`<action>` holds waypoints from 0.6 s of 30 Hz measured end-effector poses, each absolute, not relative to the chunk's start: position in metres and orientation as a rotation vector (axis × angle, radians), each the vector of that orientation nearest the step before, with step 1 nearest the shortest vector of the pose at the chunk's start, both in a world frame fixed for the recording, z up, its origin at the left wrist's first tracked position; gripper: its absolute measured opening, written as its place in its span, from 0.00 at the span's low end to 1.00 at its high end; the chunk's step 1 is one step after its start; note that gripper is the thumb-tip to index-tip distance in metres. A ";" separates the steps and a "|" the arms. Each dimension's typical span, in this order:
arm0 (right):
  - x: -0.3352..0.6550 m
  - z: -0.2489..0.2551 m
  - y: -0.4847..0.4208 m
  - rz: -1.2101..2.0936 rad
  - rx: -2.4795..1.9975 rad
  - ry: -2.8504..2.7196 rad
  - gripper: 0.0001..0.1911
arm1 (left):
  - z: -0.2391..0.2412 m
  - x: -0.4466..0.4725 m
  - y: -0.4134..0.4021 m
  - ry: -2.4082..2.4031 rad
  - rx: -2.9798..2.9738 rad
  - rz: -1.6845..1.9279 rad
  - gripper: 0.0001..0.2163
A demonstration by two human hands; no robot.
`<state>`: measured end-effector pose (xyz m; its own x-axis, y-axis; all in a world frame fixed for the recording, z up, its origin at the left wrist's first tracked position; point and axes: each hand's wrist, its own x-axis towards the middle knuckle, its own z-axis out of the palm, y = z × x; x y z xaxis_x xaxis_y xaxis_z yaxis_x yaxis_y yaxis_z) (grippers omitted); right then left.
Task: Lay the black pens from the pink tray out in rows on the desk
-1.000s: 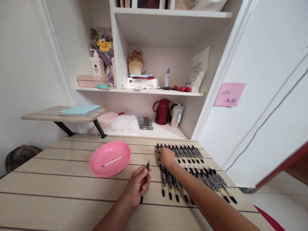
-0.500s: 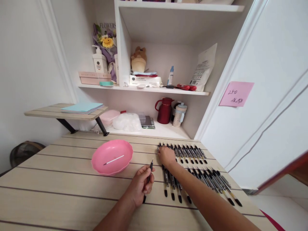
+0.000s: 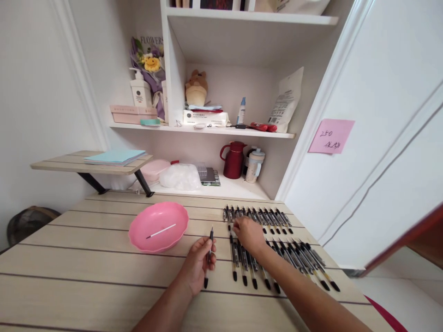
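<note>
Pink bowl (image 3: 148, 221) on worktop (image 3: 86, 260) has 1 white refill (image 3: 162, 230) in it, lying aslant, dark tip at lower-L end. Just R of bowl, L hand (image 3: 199, 263) has fingers closed round a black pen (image 3: 211, 234), point up, black end down by the palm. Further R of bowl, R hand (image 3: 248, 234) is btwn back row (image 3: 260, 216) & front row (image 3: 293, 255) of pens; fingers bent, close tog., can't tell if they've got one. Behind bowl: whitish plastic bag (image 3: 180, 176), contents unclear. Behind bowl & to R: red jug (image 3: 233, 161) & lidded cup (image 3: 255, 167), insides hidden.
</note>
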<state>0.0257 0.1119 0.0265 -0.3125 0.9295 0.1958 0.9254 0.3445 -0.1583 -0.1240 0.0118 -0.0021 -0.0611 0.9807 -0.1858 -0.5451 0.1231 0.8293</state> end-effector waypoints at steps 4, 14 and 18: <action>0.050 0.031 0.074 0.152 -1.560 -2.346 0.08 | -0.003 -0.123 0.013 1.021 0.598 1.464 0.13; 0.075 0.003 -0.007 0.575 -1.247 -2.501 0.07 | 0.004 -0.124 0.069 1.601 0.849 1.371 0.10; 0.070 0.000 -0.011 0.488 -1.227 -2.605 0.07 | 0.008 -0.121 0.108 1.757 0.957 1.236 0.11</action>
<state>0.0697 -0.0110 -0.0001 -0.6271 0.7769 0.0564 0.7038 0.5961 -0.3865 -0.1206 0.1083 0.0085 -0.4221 0.8912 -0.1662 0.1445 0.2471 0.9582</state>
